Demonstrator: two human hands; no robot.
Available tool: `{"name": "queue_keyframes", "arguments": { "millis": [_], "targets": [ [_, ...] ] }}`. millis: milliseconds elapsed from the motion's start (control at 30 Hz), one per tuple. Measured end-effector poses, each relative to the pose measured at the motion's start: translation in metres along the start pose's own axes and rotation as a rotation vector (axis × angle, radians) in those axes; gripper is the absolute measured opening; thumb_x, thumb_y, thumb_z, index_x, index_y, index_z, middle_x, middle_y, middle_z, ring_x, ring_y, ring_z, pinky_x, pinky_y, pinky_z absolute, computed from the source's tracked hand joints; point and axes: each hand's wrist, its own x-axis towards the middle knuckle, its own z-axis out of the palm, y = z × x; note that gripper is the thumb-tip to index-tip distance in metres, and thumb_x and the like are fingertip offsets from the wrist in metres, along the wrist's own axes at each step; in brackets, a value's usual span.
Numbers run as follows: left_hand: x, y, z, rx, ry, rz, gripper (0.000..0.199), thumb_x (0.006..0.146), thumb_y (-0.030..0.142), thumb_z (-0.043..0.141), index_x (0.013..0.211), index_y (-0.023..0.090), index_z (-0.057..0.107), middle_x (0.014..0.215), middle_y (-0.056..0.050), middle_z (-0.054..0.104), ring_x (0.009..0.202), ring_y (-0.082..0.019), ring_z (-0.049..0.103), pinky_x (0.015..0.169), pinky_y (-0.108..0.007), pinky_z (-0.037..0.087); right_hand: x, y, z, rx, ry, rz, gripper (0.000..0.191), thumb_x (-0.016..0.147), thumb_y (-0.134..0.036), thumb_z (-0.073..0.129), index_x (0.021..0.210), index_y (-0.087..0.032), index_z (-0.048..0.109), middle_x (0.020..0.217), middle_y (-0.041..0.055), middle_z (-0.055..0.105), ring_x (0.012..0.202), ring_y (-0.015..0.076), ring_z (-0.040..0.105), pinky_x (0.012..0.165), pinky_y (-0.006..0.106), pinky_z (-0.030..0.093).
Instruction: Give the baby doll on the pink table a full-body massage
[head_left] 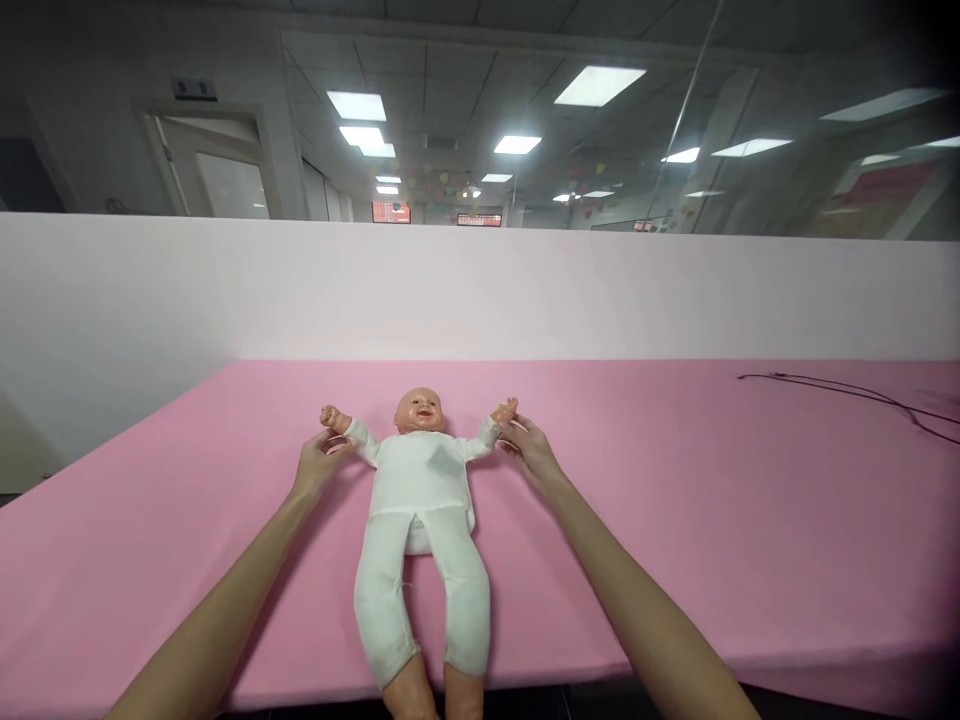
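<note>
A baby doll [421, 480] in a white top and white trousers lies on its back on a pink-covered table [637, 480]. Its head points away from me, and its bare lower legs reach past the near edge. Both doll arms are spread outward and raised. My left hand [319, 465] grips the doll's arm at the left near the wrist, fingers closed round it. At the right, my right hand [531, 450] holds the doll's other arm by the wrist between thumb and fingers.
Thin black cables [847, 388] lie on the table at the far right. Behind the table stands a low white wall [480, 290] with glass above it. A door [217, 170] shows beyond at the left.
</note>
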Motion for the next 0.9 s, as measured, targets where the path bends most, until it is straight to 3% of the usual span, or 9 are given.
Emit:
{"name": "queue_keyframes", "arguments": {
  "millis": [133, 267, 400, 500, 633, 700, 767, 833, 900],
  "targets": [
    [-0.006, -0.007, 0.013, -0.016, -0.012, 0.156, 0.030, 0.078, 0.037, 0.073, 0.104, 0.021, 0.071, 0.114, -0.012, 0.077, 0.113, -0.035, 0.071, 0.095, -0.048, 0.058, -0.002, 0.026, 0.016, -0.157, -0.016, -0.146, 0.077, 0.067, -0.049, 0.088, 0.134, -0.022, 0.062, 0.134, 0.0146, 0.069, 0.108, 0.0281, 0.069, 0.090, 0.040, 0.059],
    [-0.016, -0.008, 0.021, 0.051, -0.060, 0.301, 0.026, 0.084, 0.036, 0.067, 0.104, 0.020, 0.073, 0.116, -0.011, 0.076, 0.111, -0.031, 0.070, 0.100, -0.047, 0.057, -0.010, 0.034, 0.020, -0.416, -0.046, -0.201, 0.062, 0.081, -0.047, 0.075, 0.135, -0.018, 0.064, 0.115, 0.0105, 0.075, 0.090, 0.0246, 0.067, 0.083, 0.039, 0.057],
    [-0.028, -0.002, 0.025, 0.163, -0.075, 0.454, 0.029, 0.092, 0.033, 0.066, 0.116, 0.020, 0.076, 0.125, -0.011, 0.076, 0.117, -0.030, 0.069, 0.104, -0.045, 0.054, -0.022, 0.033, 0.024, -0.715, -0.268, -0.472, 0.036, 0.098, -0.033, 0.060, 0.131, -0.025, 0.071, 0.126, 0.0086, 0.074, 0.110, 0.0295, 0.061, 0.101, 0.050, 0.050],
    [-0.032, 0.001, 0.026, 0.252, -0.196, 0.655, 0.026, 0.099, 0.028, 0.060, 0.116, 0.024, 0.078, 0.124, -0.010, 0.077, 0.118, -0.028, 0.069, 0.102, -0.045, 0.054, -0.028, 0.034, 0.029, -0.828, -0.399, -0.680, 0.037, 0.104, -0.022, 0.047, 0.129, -0.030, 0.073, 0.138, 0.0070, 0.071, 0.118, 0.0310, 0.054, 0.108, 0.055, 0.044],
    [-0.031, 0.002, 0.028, 0.384, -0.313, 0.864, 0.029, 0.104, 0.025, 0.052, 0.104, 0.026, 0.081, 0.114, -0.010, 0.078, 0.107, -0.025, 0.070, 0.098, -0.045, 0.053, -0.032, 0.032, 0.035, -0.891, -0.410, -0.733, 0.041, 0.104, -0.018, 0.043, 0.130, -0.028, 0.073, 0.141, 0.0082, 0.069, 0.114, 0.0312, 0.054, 0.105, 0.054, 0.046],
    [-0.031, 0.000, 0.030, 0.364, -0.278, 0.807, 0.027, 0.102, 0.024, 0.053, 0.108, 0.025, 0.079, 0.118, -0.011, 0.077, 0.110, -0.026, 0.069, 0.099, -0.045, 0.053, -0.033, 0.029, 0.037, -0.889, -0.401, -0.690, 0.041, 0.102, -0.018, 0.044, 0.130, -0.026, 0.072, 0.139, 0.0090, 0.070, 0.115, 0.0304, 0.057, 0.105, 0.052, 0.045],
    [-0.031, -0.004, 0.030, 0.271, -0.167, 0.651, 0.025, 0.098, 0.027, 0.057, 0.113, 0.022, 0.077, 0.121, -0.011, 0.075, 0.113, -0.027, 0.068, 0.099, -0.044, 0.054, -0.033, 0.026, 0.037, -0.841, -0.319, -0.596, 0.035, 0.101, -0.022, 0.046, 0.125, -0.024, 0.072, 0.129, 0.0103, 0.073, 0.110, 0.0290, 0.060, 0.103, 0.049, 0.047],
    [-0.028, -0.010, 0.028, 0.141, -0.029, 0.455, 0.026, 0.095, 0.033, 0.061, 0.113, 0.019, 0.074, 0.118, -0.012, 0.075, 0.109, -0.027, 0.069, 0.096, -0.041, 0.055, -0.031, 0.027, 0.036, -0.735, -0.159, -0.462, 0.028, 0.099, -0.033, 0.051, 0.116, -0.020, 0.070, 0.113, 0.0109, 0.075, 0.097, 0.0270, 0.063, 0.093, 0.045, 0.051],
    [-0.024, -0.018, 0.025, 0.017, 0.078, 0.263, 0.033, 0.091, 0.044, 0.065, 0.105, 0.015, 0.071, 0.108, -0.012, 0.075, 0.099, -0.026, 0.070, 0.088, -0.038, 0.056, -0.028, 0.031, 0.031, -0.591, 0.017, -0.329, 0.036, 0.094, -0.050, 0.057, 0.110, -0.018, 0.066, 0.104, 0.0110, 0.074, 0.088, 0.0256, 0.064, 0.083, 0.040, 0.054]
  ]
}}
